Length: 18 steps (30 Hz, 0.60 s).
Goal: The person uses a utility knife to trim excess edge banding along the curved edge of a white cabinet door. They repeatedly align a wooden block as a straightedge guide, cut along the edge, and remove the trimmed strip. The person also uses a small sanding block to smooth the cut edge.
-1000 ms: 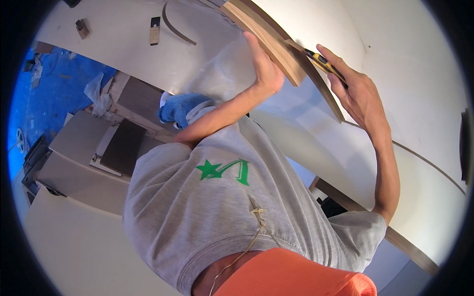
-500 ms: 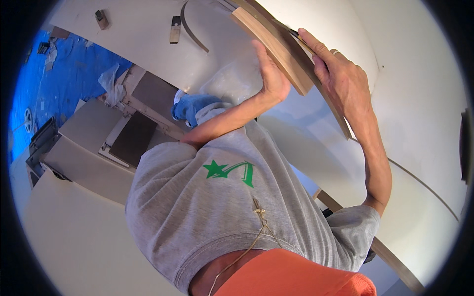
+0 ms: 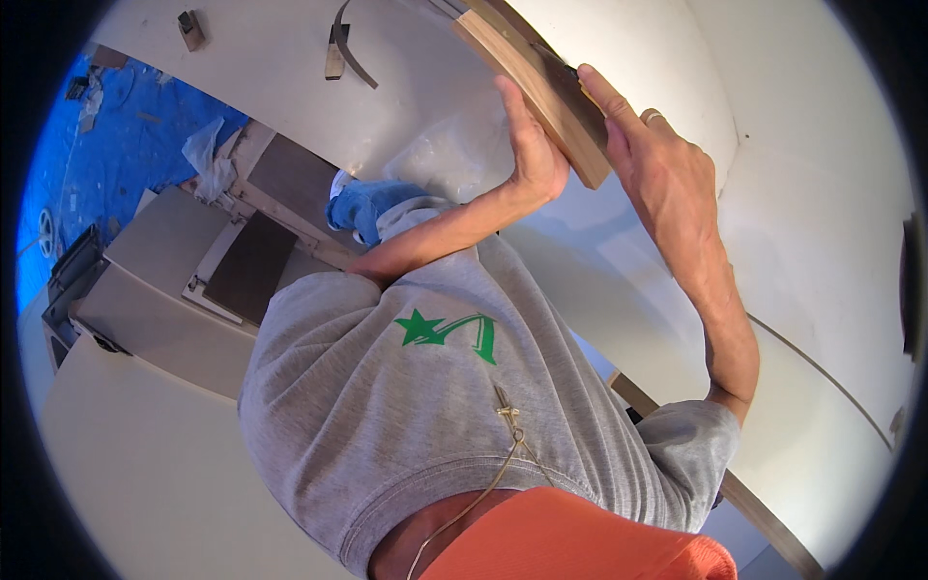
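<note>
A pale wooden board (image 3: 527,87) with a slightly curved edge slants across the top of the view. My left hand (image 3: 536,159) grips its near side, the thumb stretched up along it and the other fingers hidden behind the wood. A darker brown face (image 3: 572,89) runs along the board's right side. There my right hand (image 3: 657,155) closes around a slim cutter (image 3: 584,89) with a yellow and black handle, index finger laid along it. Its thin blade points up and left, at the brown face; whether it touches, I cannot tell.
Left of the board, a curved brown strip (image 3: 356,60) lies by a small wooden block (image 3: 334,64) on a light surface. Another small block (image 3: 190,31) is farther left. Blue sheeting (image 3: 126,145), crumpled plastic (image 3: 208,159) and a grey box-like cabinet (image 3: 159,261) stand at left; a white curved wall (image 3: 812,222) rises at right.
A long brown strip end that ran past the board under my right hand is out of sight now. My right hand has shifted slightly left. My left hand stays on the board.
</note>
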Tool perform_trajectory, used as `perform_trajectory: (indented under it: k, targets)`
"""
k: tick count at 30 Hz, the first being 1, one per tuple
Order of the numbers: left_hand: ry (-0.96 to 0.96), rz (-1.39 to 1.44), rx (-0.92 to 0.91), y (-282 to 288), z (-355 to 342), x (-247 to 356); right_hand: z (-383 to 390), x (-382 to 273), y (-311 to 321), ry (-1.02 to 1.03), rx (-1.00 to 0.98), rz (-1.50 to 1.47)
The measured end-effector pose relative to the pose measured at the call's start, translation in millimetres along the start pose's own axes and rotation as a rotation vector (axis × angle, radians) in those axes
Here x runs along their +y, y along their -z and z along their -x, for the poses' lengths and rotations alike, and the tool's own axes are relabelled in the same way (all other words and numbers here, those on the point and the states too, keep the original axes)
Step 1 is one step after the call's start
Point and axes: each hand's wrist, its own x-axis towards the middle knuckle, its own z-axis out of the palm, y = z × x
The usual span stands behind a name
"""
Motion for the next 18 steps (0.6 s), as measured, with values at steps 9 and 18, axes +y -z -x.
perform_trajectory:
  k: [9, 18]
  targets:
    - [0.021, 0.026, 0.026, 0, 6, 1, 2, -18, 4, -0.035, 0.049, -0.021]
    - [-0.026, 0.022, 0.043, 0, 4, -1, 8, -25, 2, -0.088, 0.003, -0.004]
